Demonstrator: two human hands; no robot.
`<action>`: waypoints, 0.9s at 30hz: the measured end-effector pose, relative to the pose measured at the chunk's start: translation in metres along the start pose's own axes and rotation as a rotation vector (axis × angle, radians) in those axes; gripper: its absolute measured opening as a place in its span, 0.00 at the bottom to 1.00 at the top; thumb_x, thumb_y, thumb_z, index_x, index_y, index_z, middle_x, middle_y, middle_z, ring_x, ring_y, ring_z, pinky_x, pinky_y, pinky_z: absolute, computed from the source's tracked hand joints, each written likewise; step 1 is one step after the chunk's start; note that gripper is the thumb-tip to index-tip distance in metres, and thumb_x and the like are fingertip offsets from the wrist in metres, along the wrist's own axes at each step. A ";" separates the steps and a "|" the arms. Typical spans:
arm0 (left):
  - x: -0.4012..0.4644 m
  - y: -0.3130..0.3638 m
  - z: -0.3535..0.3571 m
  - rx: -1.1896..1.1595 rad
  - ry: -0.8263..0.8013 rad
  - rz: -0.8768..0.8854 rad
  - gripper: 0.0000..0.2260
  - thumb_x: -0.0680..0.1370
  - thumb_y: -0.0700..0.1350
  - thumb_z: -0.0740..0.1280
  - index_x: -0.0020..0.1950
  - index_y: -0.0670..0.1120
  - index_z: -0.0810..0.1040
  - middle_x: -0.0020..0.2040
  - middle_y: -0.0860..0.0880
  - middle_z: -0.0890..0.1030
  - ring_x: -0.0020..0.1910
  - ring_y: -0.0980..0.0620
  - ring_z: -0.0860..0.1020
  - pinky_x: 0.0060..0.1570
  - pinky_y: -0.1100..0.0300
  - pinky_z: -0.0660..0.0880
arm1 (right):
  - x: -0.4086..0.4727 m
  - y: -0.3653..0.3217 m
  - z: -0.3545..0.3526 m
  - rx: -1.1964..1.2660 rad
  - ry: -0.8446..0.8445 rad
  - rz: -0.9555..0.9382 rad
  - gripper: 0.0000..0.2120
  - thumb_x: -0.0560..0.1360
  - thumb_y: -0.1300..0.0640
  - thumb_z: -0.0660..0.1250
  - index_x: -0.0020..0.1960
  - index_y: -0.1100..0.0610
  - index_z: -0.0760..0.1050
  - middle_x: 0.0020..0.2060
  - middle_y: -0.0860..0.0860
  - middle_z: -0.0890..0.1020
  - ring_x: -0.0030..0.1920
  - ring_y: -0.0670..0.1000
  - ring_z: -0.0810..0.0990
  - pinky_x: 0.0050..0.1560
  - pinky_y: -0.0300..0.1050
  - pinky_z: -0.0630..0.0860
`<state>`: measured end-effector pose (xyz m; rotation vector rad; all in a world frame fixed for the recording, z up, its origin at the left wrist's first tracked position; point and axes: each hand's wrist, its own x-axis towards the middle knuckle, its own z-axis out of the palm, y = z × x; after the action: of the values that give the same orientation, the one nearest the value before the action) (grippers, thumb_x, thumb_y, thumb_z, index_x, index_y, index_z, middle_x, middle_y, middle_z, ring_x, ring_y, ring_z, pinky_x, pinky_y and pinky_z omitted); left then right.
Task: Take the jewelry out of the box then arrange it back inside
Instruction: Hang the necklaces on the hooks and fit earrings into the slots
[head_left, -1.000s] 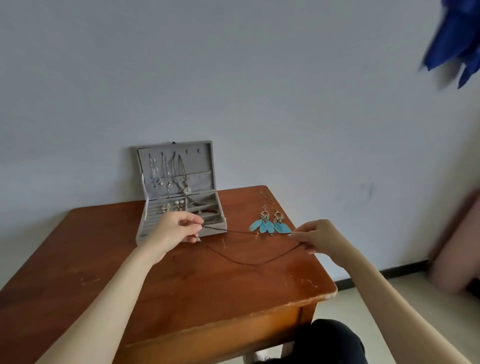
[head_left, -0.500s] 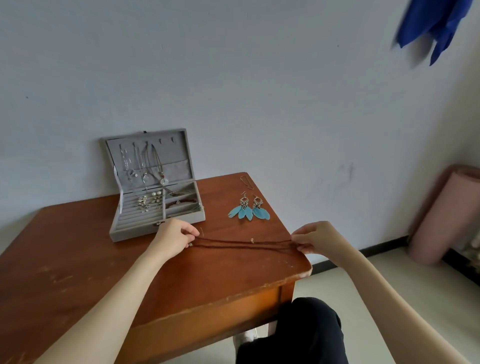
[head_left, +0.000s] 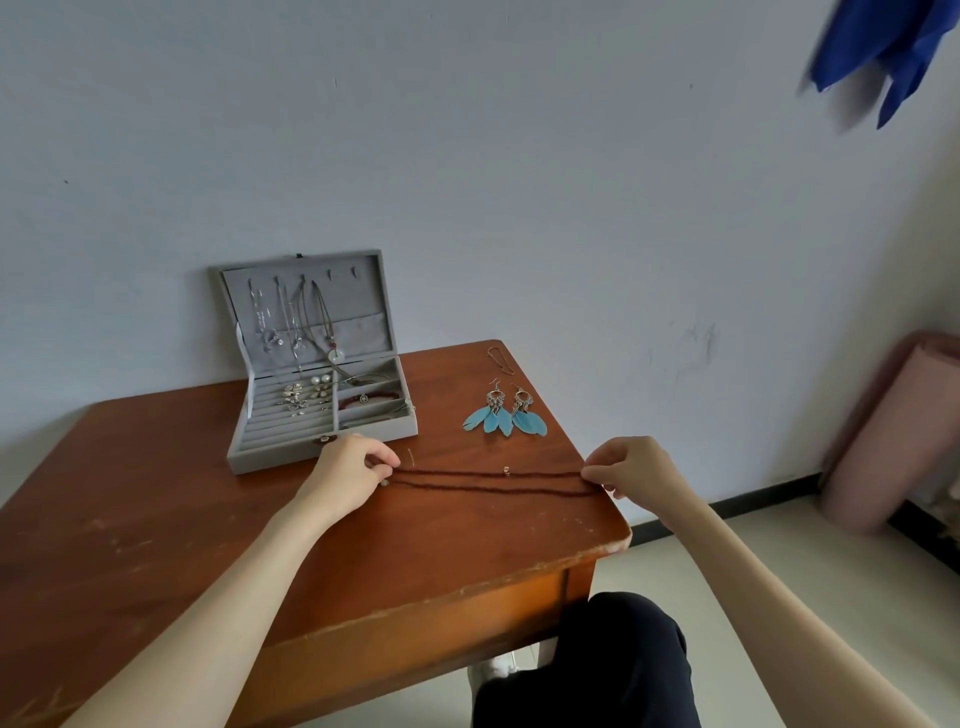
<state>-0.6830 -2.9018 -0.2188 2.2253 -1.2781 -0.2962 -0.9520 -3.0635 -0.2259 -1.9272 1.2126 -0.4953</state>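
Near the worktop's (head_left: 208, 519) right edge we pinched a brown bead necklace (head_left: 488, 479) taut between left hand (head_left: 349, 474) and right hand (head_left: 631, 467).

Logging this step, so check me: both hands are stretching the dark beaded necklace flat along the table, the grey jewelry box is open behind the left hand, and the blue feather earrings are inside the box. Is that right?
Not quite. The blue feather earrings lie on the table, to the right of the grey jewelry box, not inside it. The head view shows this. The rest holds: left hand and right hand stretch the dark beaded necklace.

both hands (head_left: 353, 470) (head_left: 631, 467) pinched, arms outstretched
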 end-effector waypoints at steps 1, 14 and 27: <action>0.001 -0.001 -0.001 0.023 -0.018 0.008 0.06 0.76 0.41 0.66 0.44 0.52 0.81 0.45 0.52 0.78 0.43 0.57 0.76 0.42 0.65 0.68 | 0.001 -0.001 0.002 -0.006 0.012 -0.011 0.04 0.73 0.57 0.69 0.44 0.57 0.78 0.37 0.48 0.78 0.36 0.44 0.74 0.32 0.34 0.69; 0.013 -0.008 -0.061 -0.088 -0.019 0.100 0.07 0.78 0.44 0.62 0.51 0.53 0.79 0.44 0.57 0.80 0.43 0.60 0.78 0.43 0.68 0.72 | 0.037 -0.077 0.039 -0.018 0.052 -0.252 0.07 0.76 0.55 0.64 0.49 0.56 0.79 0.42 0.47 0.79 0.45 0.47 0.77 0.45 0.39 0.70; 0.101 -0.066 -0.125 -0.339 0.522 -0.180 0.22 0.78 0.38 0.60 0.72 0.43 0.61 0.69 0.43 0.65 0.65 0.48 0.68 0.65 0.55 0.65 | 0.144 -0.203 0.104 0.011 -0.055 -0.353 0.23 0.78 0.51 0.61 0.70 0.56 0.64 0.62 0.55 0.76 0.56 0.53 0.76 0.52 0.42 0.72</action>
<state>-0.5263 -2.9168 -0.1448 1.9480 -0.6943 0.0096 -0.6983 -3.1008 -0.1416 -2.1409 0.8344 -0.6241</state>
